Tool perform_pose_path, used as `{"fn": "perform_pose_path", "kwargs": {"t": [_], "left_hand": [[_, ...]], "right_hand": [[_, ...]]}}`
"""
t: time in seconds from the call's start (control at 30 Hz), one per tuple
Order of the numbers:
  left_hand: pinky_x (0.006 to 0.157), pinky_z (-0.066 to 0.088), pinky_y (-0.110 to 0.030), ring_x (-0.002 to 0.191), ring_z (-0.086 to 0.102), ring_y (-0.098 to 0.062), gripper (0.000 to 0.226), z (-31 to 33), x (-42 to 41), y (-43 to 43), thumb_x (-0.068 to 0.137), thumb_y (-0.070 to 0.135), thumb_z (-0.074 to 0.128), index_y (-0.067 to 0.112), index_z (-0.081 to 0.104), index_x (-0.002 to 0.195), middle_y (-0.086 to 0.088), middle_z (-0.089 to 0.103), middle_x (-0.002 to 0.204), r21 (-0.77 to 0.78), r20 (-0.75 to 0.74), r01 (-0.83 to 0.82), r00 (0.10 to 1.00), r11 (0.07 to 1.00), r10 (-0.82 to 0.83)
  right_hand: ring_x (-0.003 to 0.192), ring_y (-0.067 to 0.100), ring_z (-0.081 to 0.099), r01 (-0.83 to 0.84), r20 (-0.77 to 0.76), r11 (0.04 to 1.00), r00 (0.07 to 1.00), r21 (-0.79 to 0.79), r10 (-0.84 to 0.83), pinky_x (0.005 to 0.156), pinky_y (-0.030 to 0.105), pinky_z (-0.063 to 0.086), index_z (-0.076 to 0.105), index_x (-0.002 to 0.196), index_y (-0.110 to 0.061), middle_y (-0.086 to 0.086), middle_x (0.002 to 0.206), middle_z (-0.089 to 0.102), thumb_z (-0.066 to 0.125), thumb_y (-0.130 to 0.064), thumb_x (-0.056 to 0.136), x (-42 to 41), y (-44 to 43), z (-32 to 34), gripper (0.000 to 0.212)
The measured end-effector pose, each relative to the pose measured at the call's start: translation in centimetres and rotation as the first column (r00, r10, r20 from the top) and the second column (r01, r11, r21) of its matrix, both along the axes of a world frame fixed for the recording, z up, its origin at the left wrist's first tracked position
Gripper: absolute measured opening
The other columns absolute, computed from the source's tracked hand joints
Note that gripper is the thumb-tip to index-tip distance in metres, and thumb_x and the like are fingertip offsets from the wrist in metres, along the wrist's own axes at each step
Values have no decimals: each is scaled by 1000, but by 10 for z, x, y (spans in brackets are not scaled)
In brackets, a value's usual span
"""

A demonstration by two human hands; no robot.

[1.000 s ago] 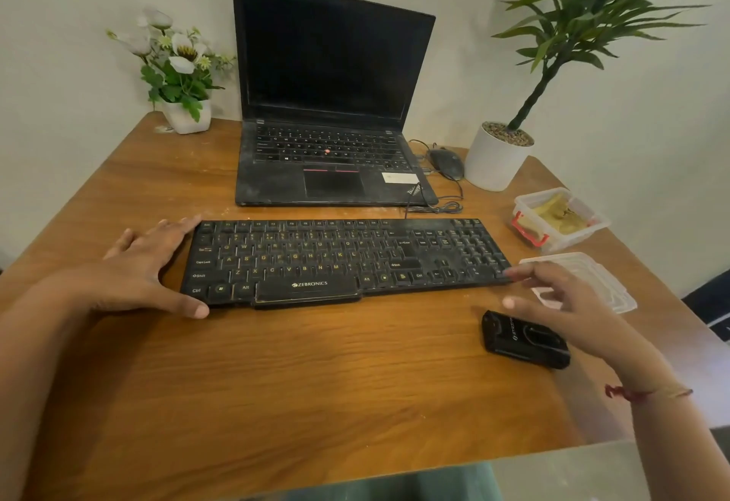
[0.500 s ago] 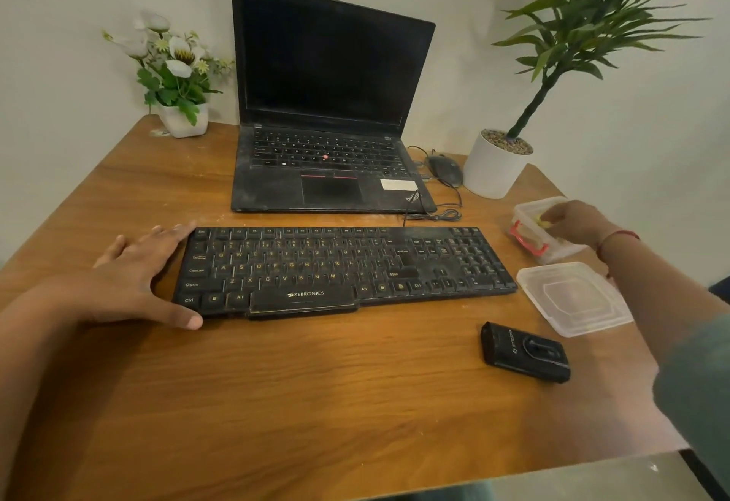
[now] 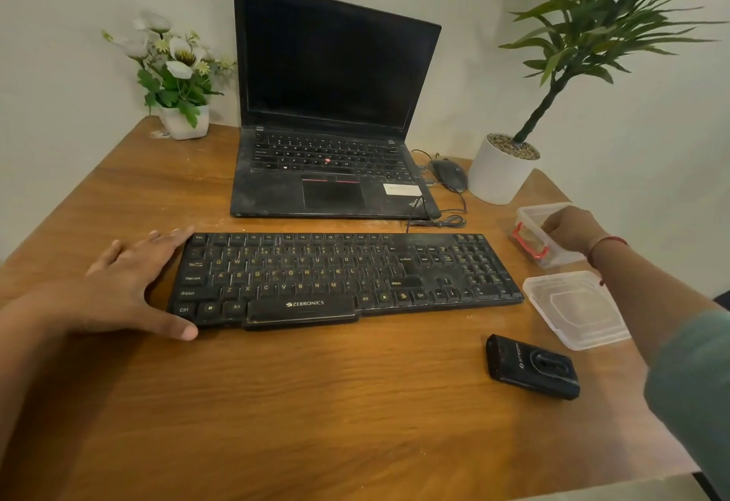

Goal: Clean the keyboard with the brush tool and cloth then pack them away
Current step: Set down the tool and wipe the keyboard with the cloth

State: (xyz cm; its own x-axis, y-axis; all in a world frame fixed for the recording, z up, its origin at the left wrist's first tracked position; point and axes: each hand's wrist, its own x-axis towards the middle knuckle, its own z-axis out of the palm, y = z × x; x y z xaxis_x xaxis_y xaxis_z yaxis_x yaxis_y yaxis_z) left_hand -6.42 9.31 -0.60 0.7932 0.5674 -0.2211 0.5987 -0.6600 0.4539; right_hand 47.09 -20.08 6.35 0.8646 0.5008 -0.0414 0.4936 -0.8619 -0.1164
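Far left, back: flowers point(image 3: 174, 74), out of the work zone.

Left hand point(image 3: 130, 283) lies flat on the table point(image 3: 316, 402). Its fingers are straight along the left end of the keyboard point(image 3: 347, 275) and the thumb sits at the near corner. It grips nothing and probably just braces the board against sliding.

The keyboard lies square to the sitter, front and centre, dusty and not yet cleaned. Front edge reads ZEBRONICS. Key legends are legible: Ctrl, Alt, Shift, Caps Lock.

Laptop point(image 3: 332, 105) sits behind it, open, with a dark screen. There is a slanted logo at its corner (looks like ThinkPad, only partly readable) and a white sticker I can't read.

Mouse point(image 3: 450, 174) and pot point(image 3: 501, 168) are pushed back right.

Black tool point(image 3: 531, 366), likely the brush, lies untouched near right, apart from both hands. Its lettering is too blurred to read.

Lid point(image 3: 576, 307) is off and parked beside the keyboard's right end. Box point(image 3: 533, 242) stands open beyond it.

Right hand point(image 3: 569, 228) dips into the box with fingers bent downward. Can't tell whether they hold anything. The cloth is not plainly seen and is presumably under that hand.
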Motion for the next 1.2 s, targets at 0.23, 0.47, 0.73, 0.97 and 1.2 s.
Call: {"fn": "perform_pose_path", "kwargs": {"t": [0.23,0.47,0.73,0.97,1.2], "left_hand": [[113,-16,-37,132,-13,3,134,2,0,-2,21,97,54,56,-15,129,8,0,159,3,7,5,1000,1000,-5],[113,-17,-36,133,-14,3,132,1,-1,0,25,96,56,58,-18,128,9,-2,158,2,-5,9,1000,1000,-9],[111,-20,-34,134,-17,1,133,11,-1,-8,28,95,55,54,-22,128,8,-6,158,-33,-36,13,999,999,-14],[111,-20,-34,137,-19,-3,135,19,-2,-17,31,94,55,51,-25,131,7,-11,157,-69,-70,10,997,998,-15],[109,-19,-30,126,-19,4,143,29,-1,-25,32,88,54,39,-20,144,8,-11,157,-84,-79,2,997,996,-8]], "right_hand": [[97,36,56,21,112,937,992,350,-64,85,36,45,68,101,1,22,110,66,49,-2,87,-11,-11,4,24],[100,29,56,184,-56,493,963,850,-264,77,27,43,59,111,-1,10,102,59,40,-8,91,-31,-8,37,28],[84,23,71,701,-516,-129,624,701,587,77,40,58,72,89,-9,11,88,74,25,-14,101,-103,21,81,49],[81,10,70,872,-460,23,235,489,856,90,31,55,69,89,-7,3,80,71,62,-22,91,-198,49,60,16],[93,33,66,896,-636,225,79,382,767,79,56,54,61,122,-14,16,102,71,39,-58,95,-288,95,26,56]]}}
